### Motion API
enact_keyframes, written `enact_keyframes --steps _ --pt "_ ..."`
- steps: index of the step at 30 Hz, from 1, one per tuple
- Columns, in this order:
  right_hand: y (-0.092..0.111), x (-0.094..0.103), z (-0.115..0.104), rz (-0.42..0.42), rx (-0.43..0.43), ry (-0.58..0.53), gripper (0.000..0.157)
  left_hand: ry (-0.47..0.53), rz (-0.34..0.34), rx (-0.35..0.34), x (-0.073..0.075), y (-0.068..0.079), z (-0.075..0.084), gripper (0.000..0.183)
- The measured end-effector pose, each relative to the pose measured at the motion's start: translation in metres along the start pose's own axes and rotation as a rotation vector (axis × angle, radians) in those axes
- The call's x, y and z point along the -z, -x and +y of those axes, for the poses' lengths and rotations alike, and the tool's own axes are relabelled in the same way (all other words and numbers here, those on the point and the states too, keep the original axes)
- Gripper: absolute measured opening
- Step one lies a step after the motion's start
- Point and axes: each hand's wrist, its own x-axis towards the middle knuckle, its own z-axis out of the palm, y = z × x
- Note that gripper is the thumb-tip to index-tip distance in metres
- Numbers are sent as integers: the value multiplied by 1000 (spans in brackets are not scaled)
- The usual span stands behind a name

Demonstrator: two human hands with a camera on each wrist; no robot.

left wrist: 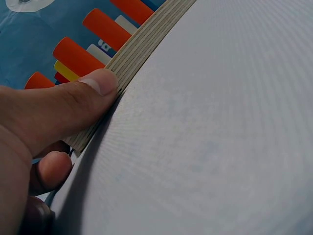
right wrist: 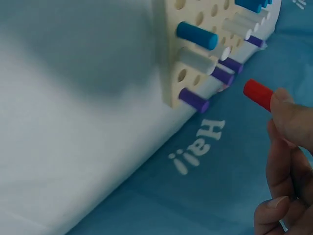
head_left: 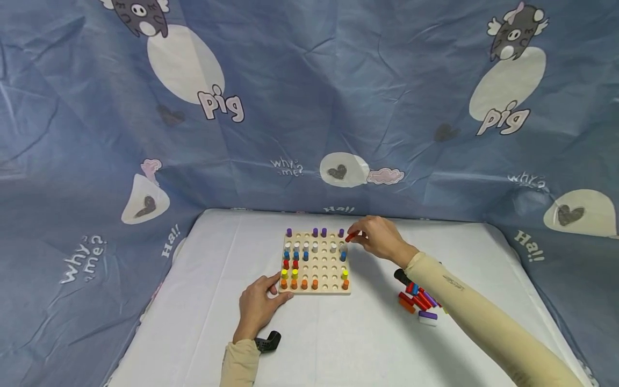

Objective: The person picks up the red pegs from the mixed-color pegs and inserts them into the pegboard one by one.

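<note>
A wooden pegboard [head_left: 324, 277] lies on the white table, with rows of purple, white, blue, red, yellow and orange pegs standing in its holes. My left hand [head_left: 257, 305] holds the board's near left corner. In the left wrist view the thumb [left wrist: 100, 82] presses the layered front edge, beside the orange pegs [left wrist: 80, 56], and the other fingers sit round the corner. Between thumb and fingertips, my right hand [head_left: 379, 236] pinches a red peg [right wrist: 257, 94]. It is held in the air by the board's far right corner, near a purple peg [right wrist: 194, 100].
Right of the board, a loose pile of pegs [head_left: 420, 301] in red, purple, blue, orange and white lies partly under the right forearm [head_left: 464, 295]. Blue printed cloth [head_left: 309, 118] hangs behind and beside the white table [head_left: 338, 344].
</note>
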Motion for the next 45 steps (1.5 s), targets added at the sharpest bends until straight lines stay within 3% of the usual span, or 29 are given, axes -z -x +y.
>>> enact_keyframes --steps 18,26,45 --pt "-29 -29 -34 -56 74 -11 15 6 32 -24 -1 1 -1 67" --pt "-41 -34 -50 -81 104 -49 18 3 -10 2 2 0 1 67" --pt "-43 -71 -68 -146 135 -68 14 -1 -14 15 2 1 1 67"
